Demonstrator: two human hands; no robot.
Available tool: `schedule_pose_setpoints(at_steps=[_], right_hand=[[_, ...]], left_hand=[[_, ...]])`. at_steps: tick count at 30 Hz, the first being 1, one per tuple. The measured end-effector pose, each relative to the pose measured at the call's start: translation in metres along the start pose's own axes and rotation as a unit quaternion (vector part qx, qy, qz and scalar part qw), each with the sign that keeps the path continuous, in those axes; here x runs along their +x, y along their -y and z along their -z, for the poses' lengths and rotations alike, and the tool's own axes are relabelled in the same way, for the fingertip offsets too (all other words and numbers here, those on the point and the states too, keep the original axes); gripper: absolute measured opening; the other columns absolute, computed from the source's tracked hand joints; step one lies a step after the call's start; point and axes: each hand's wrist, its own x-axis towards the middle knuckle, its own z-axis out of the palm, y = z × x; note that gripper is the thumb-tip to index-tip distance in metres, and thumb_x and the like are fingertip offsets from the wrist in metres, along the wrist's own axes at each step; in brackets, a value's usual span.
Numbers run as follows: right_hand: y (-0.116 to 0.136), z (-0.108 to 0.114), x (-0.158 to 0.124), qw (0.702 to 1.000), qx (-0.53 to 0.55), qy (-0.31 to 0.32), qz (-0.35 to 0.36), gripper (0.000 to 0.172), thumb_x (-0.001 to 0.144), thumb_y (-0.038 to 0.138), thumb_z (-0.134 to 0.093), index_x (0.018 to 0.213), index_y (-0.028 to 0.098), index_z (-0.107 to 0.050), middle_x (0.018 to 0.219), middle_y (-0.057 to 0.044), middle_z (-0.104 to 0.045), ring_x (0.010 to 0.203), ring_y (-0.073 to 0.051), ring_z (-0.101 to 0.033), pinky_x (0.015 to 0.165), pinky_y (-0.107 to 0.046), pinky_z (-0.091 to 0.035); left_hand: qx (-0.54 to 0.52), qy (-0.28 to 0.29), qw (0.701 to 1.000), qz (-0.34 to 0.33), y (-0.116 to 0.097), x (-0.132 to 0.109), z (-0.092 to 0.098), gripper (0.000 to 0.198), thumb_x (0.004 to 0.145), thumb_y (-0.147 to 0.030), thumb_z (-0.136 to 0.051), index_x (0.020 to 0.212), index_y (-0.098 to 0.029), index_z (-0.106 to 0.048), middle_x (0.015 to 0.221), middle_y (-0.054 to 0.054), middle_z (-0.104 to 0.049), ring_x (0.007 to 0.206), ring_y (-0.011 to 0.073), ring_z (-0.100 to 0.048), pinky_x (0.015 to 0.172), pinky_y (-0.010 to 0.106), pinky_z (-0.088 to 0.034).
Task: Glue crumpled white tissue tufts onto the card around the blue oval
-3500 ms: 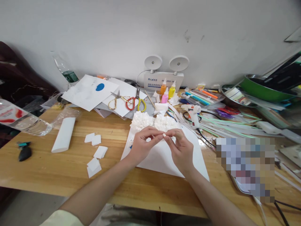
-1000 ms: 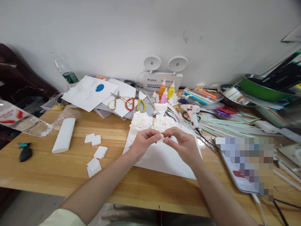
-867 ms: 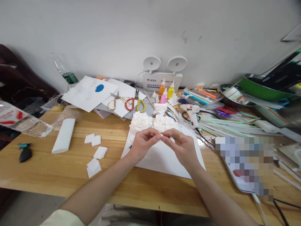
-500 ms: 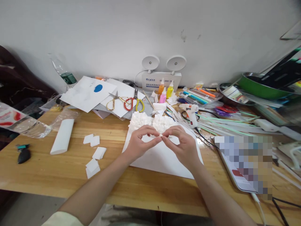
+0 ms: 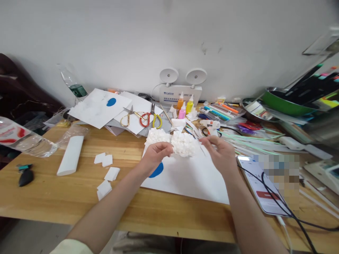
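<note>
Over a white sheet of paper (image 5: 201,180), my left hand (image 5: 157,153) is closed in a pinch. Its fingertips are in front of a bumpy white mass (image 5: 183,144), so whatever they hold is hidden. A second white mass (image 5: 157,135) lies left of the first, and both look built from small crumpled bits. My right hand (image 5: 218,150) is over the sheet's right side, thumb and forefinger together. Just below those fingertips shows a thin, pointed grey thing (image 5: 202,149); I cannot tell if it is held. A blue spot (image 5: 156,170) shows partly beside my left hand.
Close behind my right hand stands a hot-glue gun (image 5: 211,126). A phone (image 5: 261,190) lies right, crossed by black cable (image 5: 275,195). Small white squares (image 5: 104,188) and a white block (image 5: 70,155) lie left. Scissors (image 5: 144,120), paint bottles (image 5: 182,113) and markers (image 5: 219,111) are behind.
My hands were together, pinching a small white bit between them. They have parted, the left slightly leftward and the right rightward, uncovering more of the white masses and the blue spot.
</note>
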Motion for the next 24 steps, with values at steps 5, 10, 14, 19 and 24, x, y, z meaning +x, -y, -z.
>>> schedule_pose_setpoints(at_steps=[5,10,14,19,24], right_hand=[[-0.054,0.011,0.030,0.957,-0.229,-0.117,-0.136,0.040,0.074,0.041,-0.052,0.096,0.009,-0.062,0.087,-0.015,-0.064,0.080,-0.026,-0.056,0.071,-0.037,-0.041],[-0.068,0.001,0.050,0.917,-0.336,0.020,-0.215,0.047,0.072,0.051,-0.047,0.092,0.012,-0.063,0.095,-0.018,-0.062,0.095,-0.036,-0.050,0.075,-0.045,-0.035],[-0.065,-0.011,0.058,0.923,-0.330,0.025,-0.195,0.043,0.073,0.048,-0.048,0.090,0.011,-0.063,0.095,-0.020,-0.062,0.096,-0.035,-0.050,0.078,-0.046,-0.032],[-0.059,0.000,0.061,0.936,-0.302,-0.014,-0.179,0.043,0.079,0.045,-0.041,0.095,0.010,-0.059,0.088,-0.017,-0.064,0.083,-0.028,-0.056,0.071,-0.036,-0.036],[-0.041,0.021,0.054,0.974,-0.118,-0.094,-0.171,0.044,0.070,0.055,-0.050,0.074,0.013,-0.061,0.058,-0.005,-0.058,0.053,-0.017,-0.048,0.052,-0.028,-0.035]], left_hand=[[-0.208,0.045,0.976,0.035,-0.005,-0.003,-0.002,0.020,0.068,-0.029,-0.069,0.062,-0.013,-0.059,0.064,-0.001,-0.050,0.062,0.0080,-0.046,0.059,0.021,-0.036],[-0.296,0.050,0.953,0.045,-0.008,-0.007,-0.003,0.016,0.068,-0.024,-0.069,0.064,-0.013,-0.058,0.065,-0.001,-0.047,0.063,0.0082,-0.044,0.058,0.020,-0.037],[-0.287,0.055,0.955,0.048,-0.008,-0.007,-0.003,0.018,0.068,-0.025,-0.069,0.063,-0.012,-0.058,0.064,-0.001,-0.047,0.062,0.0082,-0.044,0.058,0.020,-0.037],[-0.268,-0.002,0.963,0.018,-0.008,-0.008,-0.006,0.019,0.069,-0.027,-0.068,0.061,-0.013,-0.059,0.064,-0.001,-0.048,0.063,0.0081,-0.043,0.058,0.020,-0.036],[-0.238,-0.050,0.970,0.002,-0.008,-0.008,-0.008,0.018,0.069,-0.030,-0.067,0.063,-0.014,-0.061,0.064,-0.001,-0.049,0.063,0.0081,-0.044,0.059,0.021,-0.036]])
